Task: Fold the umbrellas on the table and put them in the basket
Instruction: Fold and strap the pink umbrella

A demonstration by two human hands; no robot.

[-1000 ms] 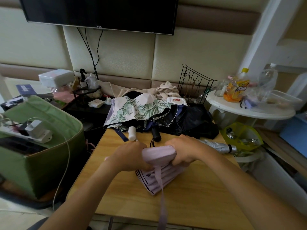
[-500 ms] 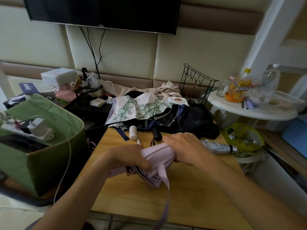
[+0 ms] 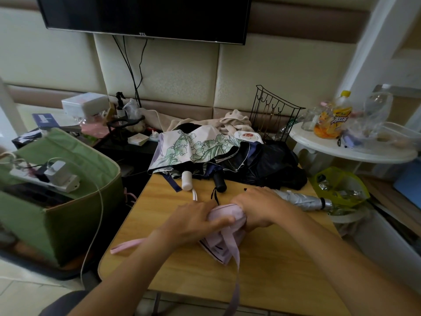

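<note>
The pink umbrella (image 3: 222,233) lies bunched on the wooden table (image 3: 273,281) in front of me, its strap (image 3: 234,270) hanging loose over the near edge, so I reckon the pleats could spring open if either grip slackens before the strap goes round. My left hand (image 3: 193,221) presses flat on the cloth with fingers nearly straight, and my right hand (image 3: 257,208) is curled tight round the top end; the green basket (image 3: 61,201) waits well off to the left.
</note>
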